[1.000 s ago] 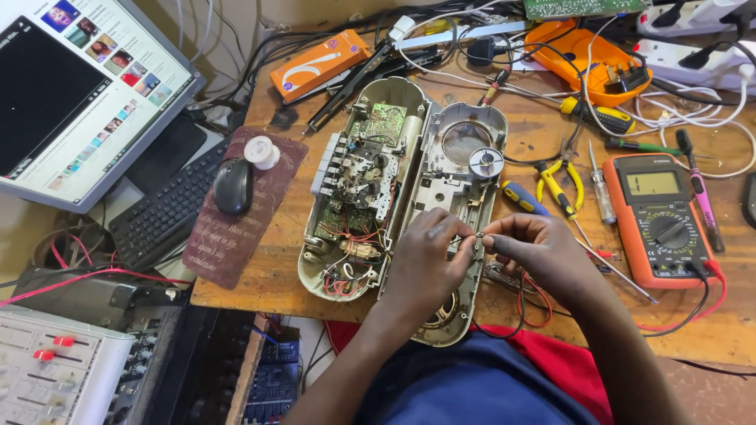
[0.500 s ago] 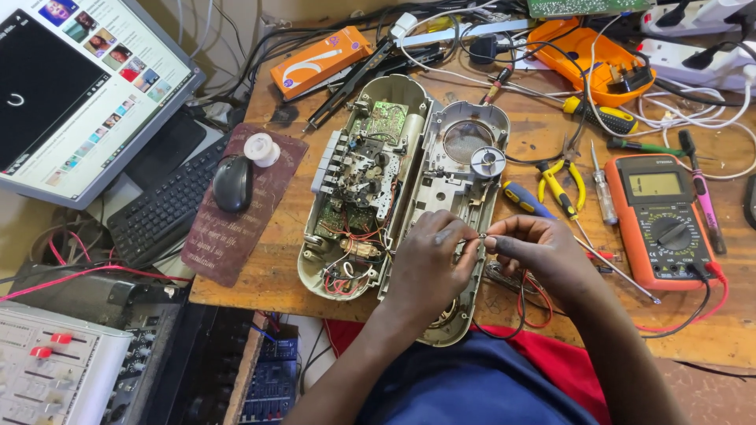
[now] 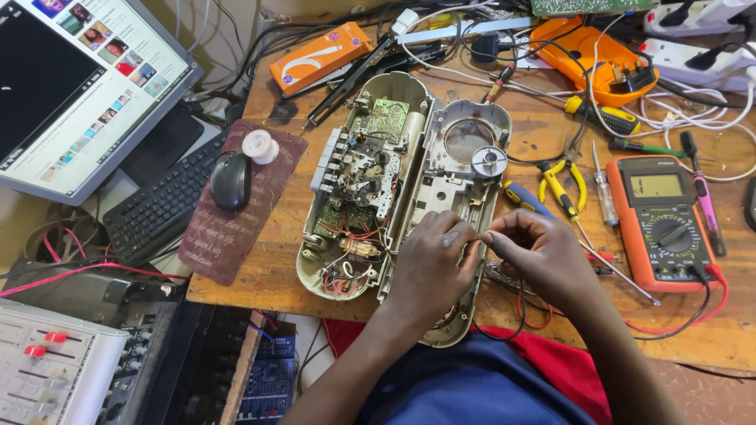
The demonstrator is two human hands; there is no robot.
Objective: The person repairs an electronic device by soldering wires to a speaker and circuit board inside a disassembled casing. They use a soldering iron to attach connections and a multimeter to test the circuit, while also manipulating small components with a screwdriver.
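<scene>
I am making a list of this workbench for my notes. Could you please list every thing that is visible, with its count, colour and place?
opened device shell: 1, beige, two halves at table centre
circuit board: 1, green, in left half
multimeter: 1, orange, right side
pliers: 1, yellow handles, right of shell
screwdriver: 1, clear handle, beside multimeter
mouse: 1, black, on dark red pad
keyboard: 1, black, left
monitor: 1, lit, top left
box: 1, orange, top
mixer: 1, grey, bottom left
left hand: over right half
right hand: fingertips meeting the left's
</scene>
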